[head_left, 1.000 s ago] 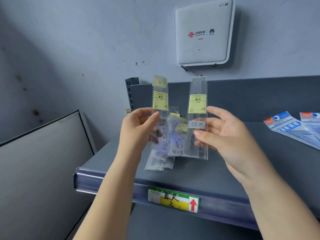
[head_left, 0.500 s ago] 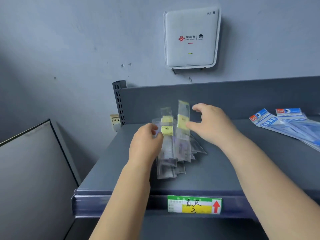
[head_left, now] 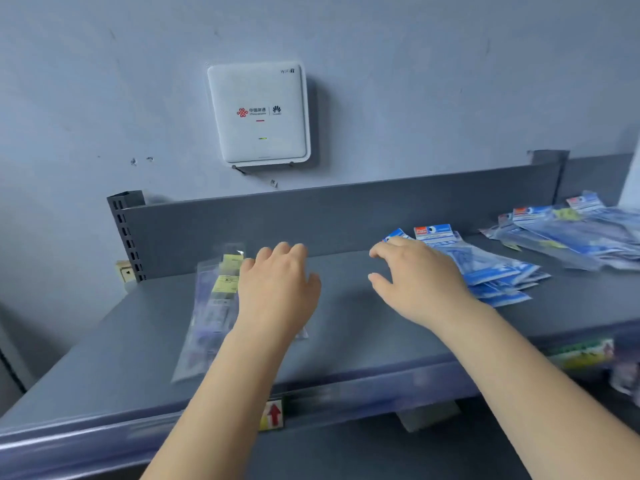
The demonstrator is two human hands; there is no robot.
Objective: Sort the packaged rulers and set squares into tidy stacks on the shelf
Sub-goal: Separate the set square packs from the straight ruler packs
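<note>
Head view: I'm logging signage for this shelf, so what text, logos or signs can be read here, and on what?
"WiFi 7": top right corner of the white wall router.
Red knot logo with Chinese characters, and a second logo beside it: router front; the small print is too small to read.
Red up arrow: price tag on the shelf edge.
Yellow labels on the clear ruler packs: blurred.
Blue packs headers: blurred.

Your left hand [head_left: 277, 289] covers the right side of the clear ruler packs [head_left: 211, 306], so you can't tell if it's touching them. The price tag [head_left: 273, 414] at 6 o'clock is half hidden by your arm. The blue packs [head_left: 575, 233] at 3 o'clock run off the edge, and the shelf's front rail [head_left: 346, 396] is all motion blur.
</note>
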